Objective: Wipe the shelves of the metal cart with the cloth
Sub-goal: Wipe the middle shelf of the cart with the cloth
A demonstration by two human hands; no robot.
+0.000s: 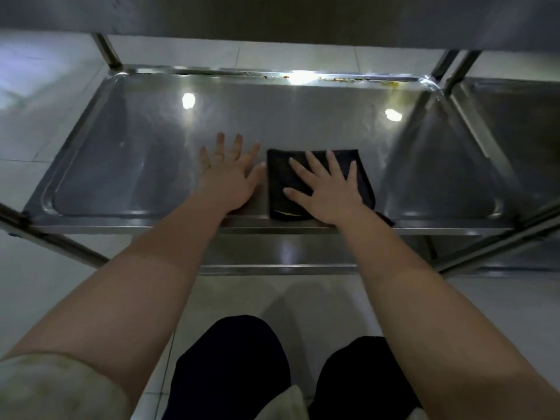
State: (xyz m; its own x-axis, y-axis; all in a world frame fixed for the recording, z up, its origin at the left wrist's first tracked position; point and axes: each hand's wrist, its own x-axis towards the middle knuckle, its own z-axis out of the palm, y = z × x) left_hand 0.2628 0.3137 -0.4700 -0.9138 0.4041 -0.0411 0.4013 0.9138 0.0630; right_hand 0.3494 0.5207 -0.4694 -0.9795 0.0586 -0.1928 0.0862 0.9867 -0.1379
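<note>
Clearly the right hand (325, 192) pressed flat, fingers spread, on the black cloth (318, 184) at the middle shelf's (121, 165) near edge; the left hand (231, 174) lay splayed beside it, holding nothing. Even pressure should reach the far rim (crumbs (348, 79) lay there).

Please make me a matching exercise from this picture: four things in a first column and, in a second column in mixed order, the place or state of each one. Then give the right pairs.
Column 1
1. left hand
2. right hand
3. black cloth
4. orange crumbs

Column 2
a. along the far rim of the shelf
b. flat on bare metal, fingers spread
c. pressing on the cloth, fingers straight
d. lying by the front edge of the shelf

Pairs: 1-b, 2-c, 3-d, 4-a
</note>
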